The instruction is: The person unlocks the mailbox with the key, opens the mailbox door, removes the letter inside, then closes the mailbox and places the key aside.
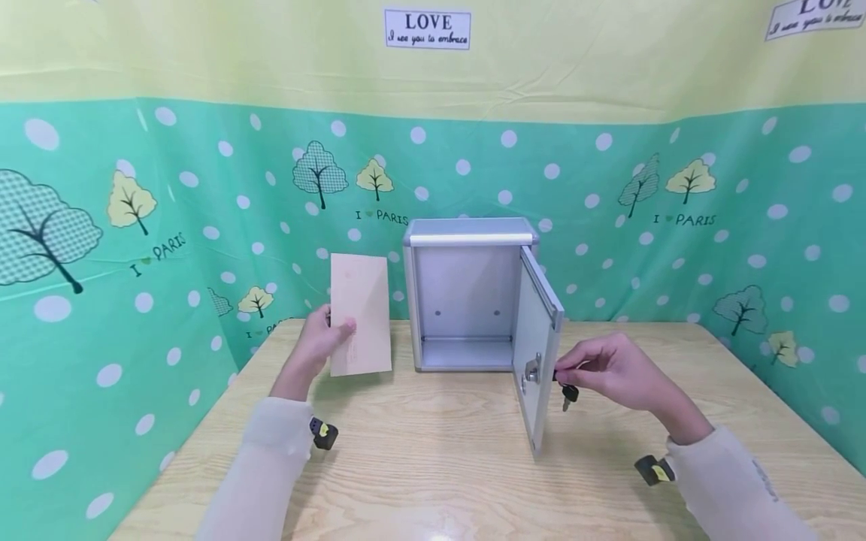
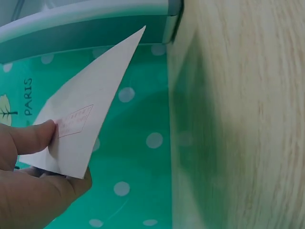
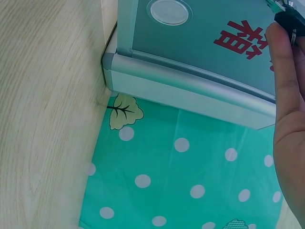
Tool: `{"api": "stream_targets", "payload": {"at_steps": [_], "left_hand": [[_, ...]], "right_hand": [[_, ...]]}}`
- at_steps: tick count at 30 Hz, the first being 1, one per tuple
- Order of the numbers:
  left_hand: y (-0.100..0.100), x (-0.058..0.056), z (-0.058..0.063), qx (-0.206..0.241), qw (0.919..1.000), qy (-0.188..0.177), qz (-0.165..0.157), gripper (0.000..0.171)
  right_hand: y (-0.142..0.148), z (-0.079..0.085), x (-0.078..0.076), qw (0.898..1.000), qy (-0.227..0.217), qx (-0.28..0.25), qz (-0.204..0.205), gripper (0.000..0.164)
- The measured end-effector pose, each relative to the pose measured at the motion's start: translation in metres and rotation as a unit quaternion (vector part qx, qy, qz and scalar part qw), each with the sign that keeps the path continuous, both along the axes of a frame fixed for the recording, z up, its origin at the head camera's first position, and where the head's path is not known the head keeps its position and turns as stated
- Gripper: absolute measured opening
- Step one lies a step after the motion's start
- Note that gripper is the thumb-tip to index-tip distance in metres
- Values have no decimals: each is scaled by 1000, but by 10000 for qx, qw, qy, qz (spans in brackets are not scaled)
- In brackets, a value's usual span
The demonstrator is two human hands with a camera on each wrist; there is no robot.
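In the head view my left hand [image 1: 318, 343] holds a pale pink envelope [image 1: 365, 300] upright, left of a silver-grey metal box [image 1: 467, 282]. The thumb lies on the envelope's face and the fingers are behind it; the left wrist view shows small red print [image 2: 75, 121] near the thumb. The box stands with its hinged door [image 1: 539, 323] swung out toward me, its inside bare. At the door's outer face my right hand [image 1: 612, 370] pinches a black-headed key at the lock, and a second key [image 1: 570, 394] dangles below. Red characters [image 3: 243, 40] mark the door's outside.
The box rests on a light wood table [image 1: 433, 451] near its back edge. A green and yellow printed cloth [image 1: 467, 165] hangs behind and along both sides. The open door juts over the table between the box and my right hand.
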State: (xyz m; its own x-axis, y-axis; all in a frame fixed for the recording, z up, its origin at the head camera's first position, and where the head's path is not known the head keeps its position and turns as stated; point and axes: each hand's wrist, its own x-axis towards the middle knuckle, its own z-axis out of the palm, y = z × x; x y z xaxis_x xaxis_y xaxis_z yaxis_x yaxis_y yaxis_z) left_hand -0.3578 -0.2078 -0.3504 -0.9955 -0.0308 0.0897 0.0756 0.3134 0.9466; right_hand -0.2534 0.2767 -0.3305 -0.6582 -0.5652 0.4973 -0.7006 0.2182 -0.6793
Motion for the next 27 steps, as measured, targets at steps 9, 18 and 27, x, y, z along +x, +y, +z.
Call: {"api": "stream_targets", "payload": {"at_steps": [9, 18, 27], "left_hand": [[4, 3, -5, -510, 9985, -140, -159, 46], [6, 3, -10, -833, 9949, -361, -430, 48], [8, 1, -16, -966, 9934, -393, -473, 42]], "right_hand": [[0, 1, -1, 10000, 65, -18, 46, 21], [-1, 0, 1, 10000, 64, -18, 42, 17], [0, 1, 0, 10000, -7, 21, -31, 20]]}}
